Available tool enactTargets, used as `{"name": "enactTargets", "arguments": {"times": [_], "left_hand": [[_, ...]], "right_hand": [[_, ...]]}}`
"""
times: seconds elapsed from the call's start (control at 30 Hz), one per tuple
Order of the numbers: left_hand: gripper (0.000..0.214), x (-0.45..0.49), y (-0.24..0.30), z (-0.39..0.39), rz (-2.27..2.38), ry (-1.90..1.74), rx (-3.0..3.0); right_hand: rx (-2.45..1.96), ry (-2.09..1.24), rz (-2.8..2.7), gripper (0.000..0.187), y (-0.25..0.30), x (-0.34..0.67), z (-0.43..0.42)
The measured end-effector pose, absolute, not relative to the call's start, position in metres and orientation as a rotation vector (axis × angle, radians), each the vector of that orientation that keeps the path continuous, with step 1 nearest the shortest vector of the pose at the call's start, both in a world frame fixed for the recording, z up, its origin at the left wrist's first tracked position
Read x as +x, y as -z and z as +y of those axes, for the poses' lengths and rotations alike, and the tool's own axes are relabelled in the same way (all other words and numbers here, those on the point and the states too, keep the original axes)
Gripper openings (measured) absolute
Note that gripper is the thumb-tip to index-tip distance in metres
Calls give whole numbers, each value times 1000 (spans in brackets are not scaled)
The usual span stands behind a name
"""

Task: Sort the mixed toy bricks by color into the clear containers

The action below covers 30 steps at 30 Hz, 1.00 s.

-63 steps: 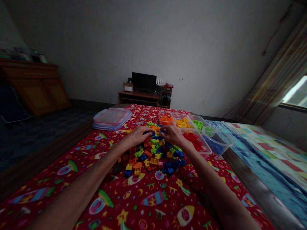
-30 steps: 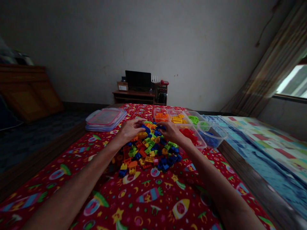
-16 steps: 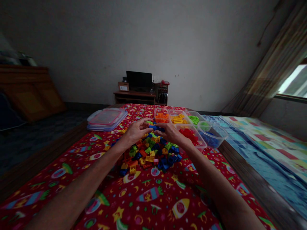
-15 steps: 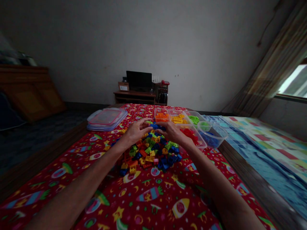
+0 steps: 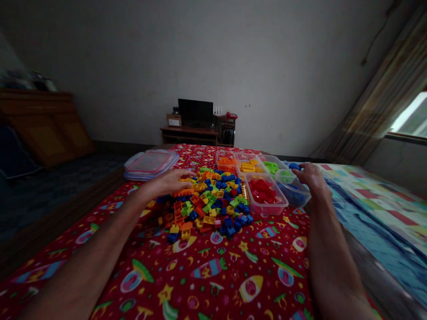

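A large heap of mixed toy building bricks (image 5: 208, 206) in yellow, orange, green, blue and red lies in the middle of the table. At the heap's left edge, my left hand (image 5: 171, 181) rests with its fingers stretched over yellow and orange bricks, gripping none that I can see. My right hand (image 5: 312, 176) is over at the right, closed on a blue building brick (image 5: 295, 166) above the rim of a round clear tub (image 5: 302, 200). More blue bricks show through the tub's wall. I cannot tell whether the hand holds one blue piece or several.
Clear boxes hold sorted bricks: a red-brick box (image 5: 267, 210), with orange, yellow and green ones behind. Stacked lids (image 5: 150, 162) lie at the left back. A red patterned cloth (image 5: 213, 275) covers the table. A bed (image 5: 367, 195) adjoins on the right.
My hands were together over the heap with blue brick between them. The right has swung right to the round tub with blue brick; the left has drawn back to the heap's left side.
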<state>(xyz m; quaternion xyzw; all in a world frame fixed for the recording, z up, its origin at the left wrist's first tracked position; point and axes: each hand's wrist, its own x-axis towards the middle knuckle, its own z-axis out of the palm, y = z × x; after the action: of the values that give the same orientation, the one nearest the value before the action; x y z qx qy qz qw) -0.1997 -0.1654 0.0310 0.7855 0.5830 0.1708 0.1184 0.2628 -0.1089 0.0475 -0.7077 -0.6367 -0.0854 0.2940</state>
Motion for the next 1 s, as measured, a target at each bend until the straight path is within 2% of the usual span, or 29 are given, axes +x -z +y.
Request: {"name": "enactTargets", "arguments": {"times": [0.1, 0.27, 0.43, 0.57, 0.63, 0.7, 0.83, 1.0], "left_hand": [[58, -206, -27, -165, 1631, -277, 2297], [57, -206, -24, -166, 1718, -220, 2250], [52, -200, -29, -168, 1740, -407, 2120], [63, -183, -39, -175, 1566, -713, 1988], [70, -171, -42, -181, 1474, -761, 1937], [75, -159, -43, -186, 1383, -760, 1903], [80, -148, -38, -189, 1341, -731, 1899], [54, -169, -33, -178, 1490, -606, 2068]], "right_hand": [[-1992, 229, -1694, 34, -48, 263, -109], [-1732, 355, -1728, 33, -68, 220, -117], [-1414, 299, -1962, 26, -68, 146, -135], [-1055, 152, -2258, 31, -50, 90, -156], [-845, 69, -2369, 40, -42, 69, -168], [-729, 12, -2459, 38, -36, 55, -178], [-838, 33, -2598, 22, -33, 49, -184], [-1147, 183, -2573, 25, -43, 63, -175]]}}
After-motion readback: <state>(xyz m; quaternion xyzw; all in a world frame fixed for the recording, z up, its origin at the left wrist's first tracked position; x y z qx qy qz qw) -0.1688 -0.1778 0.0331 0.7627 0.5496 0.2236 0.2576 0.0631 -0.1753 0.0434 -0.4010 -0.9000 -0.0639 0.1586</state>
